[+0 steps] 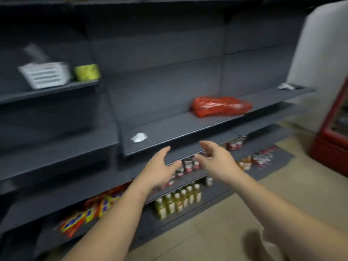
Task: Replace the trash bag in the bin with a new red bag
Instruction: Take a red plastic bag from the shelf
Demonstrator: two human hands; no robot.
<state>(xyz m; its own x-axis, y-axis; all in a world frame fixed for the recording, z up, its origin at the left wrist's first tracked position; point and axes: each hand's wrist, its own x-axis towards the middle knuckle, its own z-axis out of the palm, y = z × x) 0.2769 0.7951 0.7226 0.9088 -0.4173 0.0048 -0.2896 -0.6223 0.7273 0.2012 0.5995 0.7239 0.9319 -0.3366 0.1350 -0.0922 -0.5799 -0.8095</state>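
A crumpled red plastic bag (220, 106) lies on a dark grey shelf (178, 127) at about chest height, right of centre. My left hand (160, 168) and my right hand (216, 161) are both stretched forward below the shelf's front edge, fingers spread, palms facing each other, holding nothing. They are below and to the left of the red bag, not touching it. No bin is in view. The picture is blurred by motion.
A scrap of white paper (139, 137) lies on the same shelf at left. A white basket (44, 74) and a yellow-green roll (87, 72) stand on a higher shelf at left. Bottles (177, 200) and snack packets (88, 211) fill lower shelves. A red cabinet (333, 140) stands at right.
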